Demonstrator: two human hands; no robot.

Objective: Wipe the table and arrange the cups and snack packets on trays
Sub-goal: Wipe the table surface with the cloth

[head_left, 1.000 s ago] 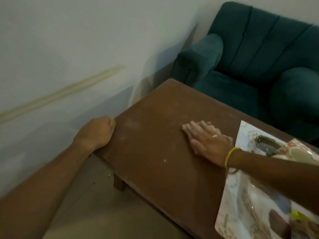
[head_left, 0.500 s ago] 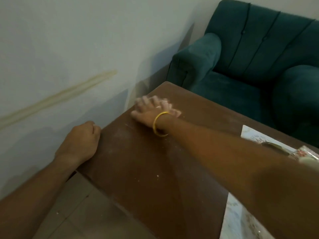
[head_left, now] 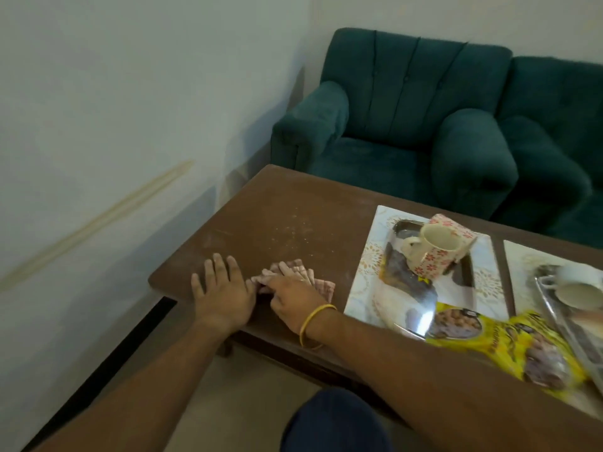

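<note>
My left hand [head_left: 222,288] lies flat on the brown table [head_left: 277,216] near its front left corner, fingers spread and holding nothing. Right beside it, my right hand [head_left: 290,296] presses a pinkish cloth [head_left: 318,280] onto the tabletop. A floral cup [head_left: 437,251] lies on its side on a patterned tray [head_left: 365,272]. A yellow snack packet [head_left: 509,340] overlaps that tray's near corner. On a second tray [head_left: 518,256] at the right stands a white cup [head_left: 579,285]. Pale crumbs or dust dot the wood beyond my hands.
A teal armchair [head_left: 408,125] stands just behind the table, with a second one [head_left: 561,132] at its right. A pale wall [head_left: 114,109] runs close along the table's left side. My knee in dark cloth [head_left: 332,422] is below the front edge.
My right hand with the cloth has swept back from the far left edge to the front of the table. My left hand has left the table's edge, opened, and now rests flat on top.
</note>
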